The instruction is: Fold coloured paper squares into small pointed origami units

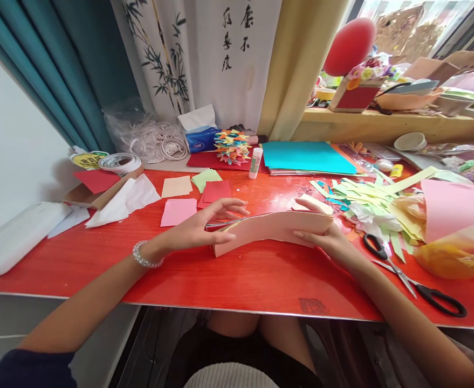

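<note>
A bent stack of coloured paper sheets (271,227), pale peach at the front, stands on its long edge between my hands, its middle arched upward. My left hand (206,223), with a beaded bracelet on the wrist, is round the left end, thumb in front and fingers behind the top edge. At the other end my right hand (323,231) grips the sheets, its thumb on the peach face. Behind the stack lie small paper squares: a pink one (179,212), red ones (215,193), a peach one (176,186) and a green one (206,179).
Open black-handled scissors (406,277) lie at the right, near a heap of paper strips (366,196). A glue stick (255,163) stands before a spiky paper ball (232,146). Blue sheets (309,156) lie at the back. A cardboard box (99,194) sits left.
</note>
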`<state>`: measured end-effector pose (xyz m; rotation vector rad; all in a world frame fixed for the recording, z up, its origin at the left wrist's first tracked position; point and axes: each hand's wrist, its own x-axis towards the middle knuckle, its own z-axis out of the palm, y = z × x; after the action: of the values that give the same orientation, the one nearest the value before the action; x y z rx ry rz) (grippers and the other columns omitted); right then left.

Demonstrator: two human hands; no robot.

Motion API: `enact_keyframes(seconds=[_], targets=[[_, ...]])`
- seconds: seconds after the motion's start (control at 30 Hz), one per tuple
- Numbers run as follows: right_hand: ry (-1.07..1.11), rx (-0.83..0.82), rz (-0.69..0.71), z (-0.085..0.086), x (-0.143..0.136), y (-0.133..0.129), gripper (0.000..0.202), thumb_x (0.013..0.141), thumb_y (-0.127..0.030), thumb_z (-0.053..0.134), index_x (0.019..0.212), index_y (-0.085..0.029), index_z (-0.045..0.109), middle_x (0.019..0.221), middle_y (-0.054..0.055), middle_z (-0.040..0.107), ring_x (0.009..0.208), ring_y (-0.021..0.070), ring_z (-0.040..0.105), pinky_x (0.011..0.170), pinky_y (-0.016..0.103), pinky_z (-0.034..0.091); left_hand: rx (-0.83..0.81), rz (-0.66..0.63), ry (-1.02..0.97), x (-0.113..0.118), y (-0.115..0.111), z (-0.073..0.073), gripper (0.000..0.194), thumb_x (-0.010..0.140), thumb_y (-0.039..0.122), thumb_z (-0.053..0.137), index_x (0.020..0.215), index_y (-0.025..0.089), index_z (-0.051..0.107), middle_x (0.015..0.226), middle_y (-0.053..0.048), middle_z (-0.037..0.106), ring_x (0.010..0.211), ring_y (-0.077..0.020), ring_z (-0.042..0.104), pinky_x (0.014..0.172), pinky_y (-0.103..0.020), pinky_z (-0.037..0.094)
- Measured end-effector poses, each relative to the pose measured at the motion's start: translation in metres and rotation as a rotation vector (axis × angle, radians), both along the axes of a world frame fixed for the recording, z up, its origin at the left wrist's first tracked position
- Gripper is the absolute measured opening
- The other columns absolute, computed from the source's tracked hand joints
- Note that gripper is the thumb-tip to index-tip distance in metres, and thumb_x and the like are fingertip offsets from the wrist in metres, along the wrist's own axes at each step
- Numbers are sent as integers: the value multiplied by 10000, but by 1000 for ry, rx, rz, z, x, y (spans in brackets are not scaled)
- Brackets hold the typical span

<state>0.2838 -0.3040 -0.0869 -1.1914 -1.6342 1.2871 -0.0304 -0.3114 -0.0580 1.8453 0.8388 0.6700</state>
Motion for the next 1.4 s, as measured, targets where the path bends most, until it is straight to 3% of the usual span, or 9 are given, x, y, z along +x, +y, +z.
enact_keyframes(seconds=[0.1,0.2,0.37,0.47,0.6,0.77,0.93,1.13,1.4], targets=[[96,-25,-7,-2,1,1,813,710,-359,748,1407,-325,330,1344,68,538,1186,281,541,947,403,472,-10,120,-104,7,-3,0,386,889,438,512,1222,244,496,1221,-87,611,1152,-205,559,988,-353,416],[213,-29,28,-3,1,3,795,714,-319,741,1393,-354,328,1376,70,510,1224,288,516,933,419,477,-30,112,-185,11,-5,-4,490,894,580,381,1163,200,534,1154,-112,644,1088,-210,596,940,-344,446],[228,-66,87,-2,1,3,758,723,-273,732,1376,-353,356,1343,67,541,1212,269,530,939,404,465,6,92,-144,16,-12,-10,471,789,423,659,1190,234,499,1166,-84,643,1041,-204,620,873,-318,485],[197,-105,45,-1,1,4,812,707,-287,746,1403,-346,331,1266,62,605,1125,263,590,895,388,488,51,263,-121,18,-11,-11,290,829,399,613,1056,221,584,1052,-57,679,984,-184,630,850,-293,486],[203,-177,37,-7,1,5,779,695,-300,761,1385,-316,400,1192,50,651,1073,255,614,872,374,502,124,482,-104,18,-6,-11,274,818,460,604,927,210,631,973,-39,685,942,-181,623,816,-271,485],[204,-131,-6,-15,3,9,353,684,-329,771,1013,-218,705,1019,51,717,983,257,646,871,371,496,149,449,-85,19,-9,-15,261,814,457,613,934,226,633,955,-28,694,914,-167,634,778,-247,491],[146,-143,65,-9,1,6,421,659,-332,794,1059,-241,702,1073,38,710,1053,274,626,920,393,487,289,400,2,16,-11,-18,245,849,447,567,900,220,642,903,-31,706,820,-152,640,674,-226,483],[39,-91,15,-9,1,4,237,732,-409,721,916,-264,754,1052,4,721,1114,302,600,999,442,444,450,285,83,13,-12,-18,240,851,439,564,878,221,660,842,-24,723,734,-140,659,635,-222,498],[-78,-105,38,-6,0,2,358,729,-438,721,1025,-236,730,1072,25,715,1094,319,613,953,438,493,378,247,-33,9,-11,-19,322,798,500,605,919,205,643,908,-49,717,771,-161,678,694,-256,552]])
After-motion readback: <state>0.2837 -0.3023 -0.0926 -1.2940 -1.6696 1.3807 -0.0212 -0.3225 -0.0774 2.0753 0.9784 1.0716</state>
